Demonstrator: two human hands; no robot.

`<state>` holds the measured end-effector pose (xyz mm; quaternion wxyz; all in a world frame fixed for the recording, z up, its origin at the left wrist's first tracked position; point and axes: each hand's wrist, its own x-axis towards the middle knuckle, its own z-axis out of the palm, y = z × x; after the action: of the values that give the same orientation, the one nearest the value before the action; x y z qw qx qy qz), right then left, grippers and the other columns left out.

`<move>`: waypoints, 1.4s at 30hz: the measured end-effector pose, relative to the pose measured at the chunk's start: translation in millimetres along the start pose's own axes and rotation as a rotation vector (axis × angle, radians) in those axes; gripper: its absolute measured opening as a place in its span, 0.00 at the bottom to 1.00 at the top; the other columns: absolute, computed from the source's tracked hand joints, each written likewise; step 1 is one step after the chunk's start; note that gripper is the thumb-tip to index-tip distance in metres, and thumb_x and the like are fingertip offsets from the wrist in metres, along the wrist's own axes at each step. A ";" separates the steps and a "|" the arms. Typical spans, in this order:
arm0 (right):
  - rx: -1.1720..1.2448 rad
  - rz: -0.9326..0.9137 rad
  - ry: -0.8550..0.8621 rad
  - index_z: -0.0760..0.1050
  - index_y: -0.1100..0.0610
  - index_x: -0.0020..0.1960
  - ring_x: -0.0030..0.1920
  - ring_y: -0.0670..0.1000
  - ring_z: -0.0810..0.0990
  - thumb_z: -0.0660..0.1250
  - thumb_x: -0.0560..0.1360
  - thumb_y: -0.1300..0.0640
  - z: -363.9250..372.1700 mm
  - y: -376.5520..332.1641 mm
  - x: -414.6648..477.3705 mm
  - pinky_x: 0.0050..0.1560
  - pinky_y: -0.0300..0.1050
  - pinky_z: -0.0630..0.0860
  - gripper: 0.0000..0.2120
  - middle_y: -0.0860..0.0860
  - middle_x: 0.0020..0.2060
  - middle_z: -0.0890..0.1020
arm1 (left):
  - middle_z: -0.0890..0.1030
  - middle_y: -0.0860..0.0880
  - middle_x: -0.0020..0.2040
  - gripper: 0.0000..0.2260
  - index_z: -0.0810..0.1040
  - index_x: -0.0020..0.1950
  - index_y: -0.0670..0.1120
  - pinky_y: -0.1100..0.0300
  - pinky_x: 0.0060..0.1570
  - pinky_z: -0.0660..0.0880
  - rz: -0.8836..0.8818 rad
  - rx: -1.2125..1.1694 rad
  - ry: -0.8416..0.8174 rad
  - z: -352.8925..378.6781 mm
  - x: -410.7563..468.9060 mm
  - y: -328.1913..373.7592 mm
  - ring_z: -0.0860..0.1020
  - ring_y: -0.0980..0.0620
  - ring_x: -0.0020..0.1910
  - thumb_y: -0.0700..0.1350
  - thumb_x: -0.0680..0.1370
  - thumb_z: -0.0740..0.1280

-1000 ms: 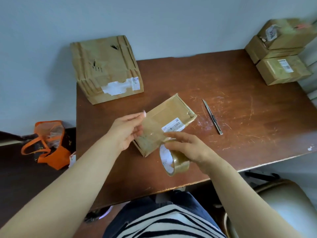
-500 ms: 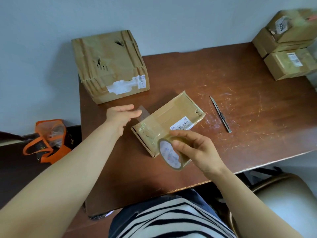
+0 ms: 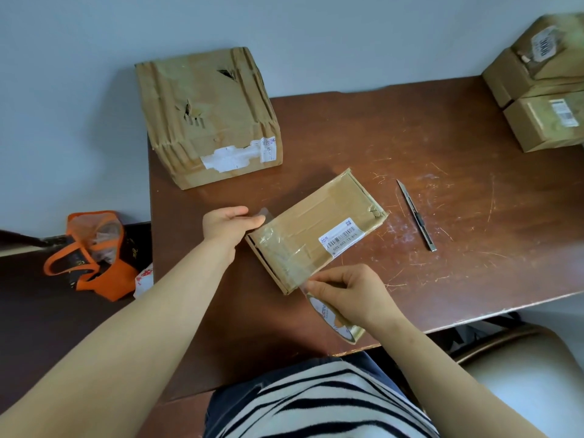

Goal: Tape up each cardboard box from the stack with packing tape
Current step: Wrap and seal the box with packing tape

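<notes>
The left hand [image 3: 232, 224] pinches the tape end [image 3: 264, 214] beside the flat box [image 3: 316, 222], the right hand [image 3: 350, 294] grips the tape roll [image 3: 331, 319].

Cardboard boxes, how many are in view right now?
5: big dented box back left, flat box in the middle, and far right a top box, lower box and front box; more may be cut off.

You wear a top [image 3: 316, 406] in wavy black and white stripes, filling the view at 6 o'clock, with dark blue fabric [image 3: 216, 406] along its edge at 7 o'clock. Your forearms are bare up to your left hand [image 3: 230, 226] and right hand [image 3: 354, 292].
</notes>
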<state>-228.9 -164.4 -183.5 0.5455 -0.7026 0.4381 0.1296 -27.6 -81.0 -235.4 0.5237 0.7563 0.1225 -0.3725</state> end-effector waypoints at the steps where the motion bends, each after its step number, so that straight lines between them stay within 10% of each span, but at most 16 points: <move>1: -0.007 0.002 -0.003 0.84 0.47 0.44 0.23 0.47 0.76 0.73 0.72 0.48 0.2 0.2 0.8 0.35 0.43 0.78 0.04 0.45 0.32 0.83 | 0.79 0.49 0.46 0.23 0.79 0.62 0.40 0.65 0.53 0.65 0.003 0.002 0.002 0.1 0.6 -0.2 0.74 0.55 0.49 0.37 0.67 0.78; 15: -0.297 0.058 -0.095 0.80 0.44 0.40 0.37 0.46 0.83 0.66 0.75 0.46 10.6 -4.4 18.5 0.45 0.44 0.80 0.06 0.48 0.38 0.85 | 0.79 0.49 0.45 0.18 0.78 0.63 0.43 0.64 0.48 0.72 0.193 0.265 0.011 5.5 13.1 -14.8 0.78 0.53 0.47 0.40 0.73 0.74; 28: -0.388 0.063 -0.175 0.79 0.47 0.40 0.33 0.43 0.78 0.67 0.73 0.49 16.9 -8.9 40.5 0.41 0.39 0.75 0.05 0.49 0.41 0.85 | 0.64 0.42 0.69 0.21 0.69 0.71 0.50 0.47 0.64 0.64 0.381 0.952 0.245 15.7 8.9 -11.8 0.62 0.40 0.67 0.49 0.79 0.66; 34: -0.390 0.050 -0.200 0.75 0.48 0.36 0.25 0.43 0.76 0.66 0.73 0.52 14.7 -9.6 41.5 0.43 0.43 0.78 0.08 0.49 0.36 0.83 | 0.77 0.42 0.60 0.14 0.74 0.66 0.42 0.51 0.56 0.69 0.732 1.076 0.092 26.9 -22.8 -26.6 0.73 0.42 0.57 0.44 0.83 0.57; 42: -0.325 0.067 -0.170 0.72 0.50 0.56 0.35 0.47 0.79 0.67 0.72 0.49 12.3 -9.6 37.7 0.41 0.42 0.75 0.13 0.46 0.39 0.79 | 0.59 0.45 0.77 0.23 0.55 0.78 0.41 0.53 0.73 0.46 0.722 1.286 0.074 29.4 -26.0 -50.7 0.57 0.46 0.76 0.49 0.84 0.48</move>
<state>-195.9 -171.3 -206.6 0.4552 -0.7531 0.3867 0.2758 -87.6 -80.3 -258.1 0.0622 0.9193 -0.3589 -0.1493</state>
